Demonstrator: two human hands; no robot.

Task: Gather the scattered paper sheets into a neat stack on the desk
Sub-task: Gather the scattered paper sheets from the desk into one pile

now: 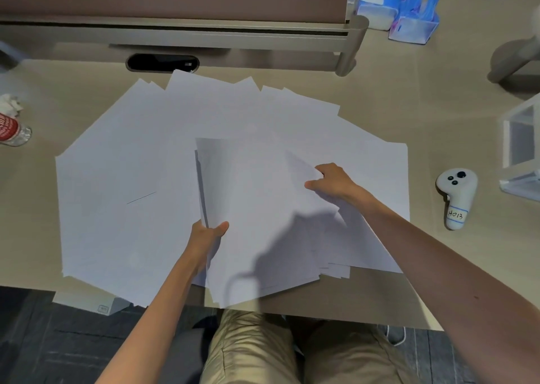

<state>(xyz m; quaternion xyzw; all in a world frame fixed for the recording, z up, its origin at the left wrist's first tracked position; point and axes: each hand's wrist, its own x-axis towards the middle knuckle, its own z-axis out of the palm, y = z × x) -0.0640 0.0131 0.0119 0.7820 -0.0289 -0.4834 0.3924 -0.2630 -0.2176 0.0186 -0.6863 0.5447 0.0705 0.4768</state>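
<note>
Several white paper sheets (122, 161) lie fanned out over the beige desk (377, 97), overlapping each other. A small bundle of sheets (248, 202) is lifted off the spread in the middle. My left hand (206, 239) grips that bundle at its lower left edge, thumb on top. My right hand (333, 183) pinches the right corner of a sheet that lies against the bundle. Some sheets hang over the near desk edge.
A white handheld controller (457, 196) lies at the right. A clear plastic box (523, 149) stands at the far right edge. Blue tissue packs (409, 9) sit at the back right. A crushed bottle with a red label (11, 129) lies at the left.
</note>
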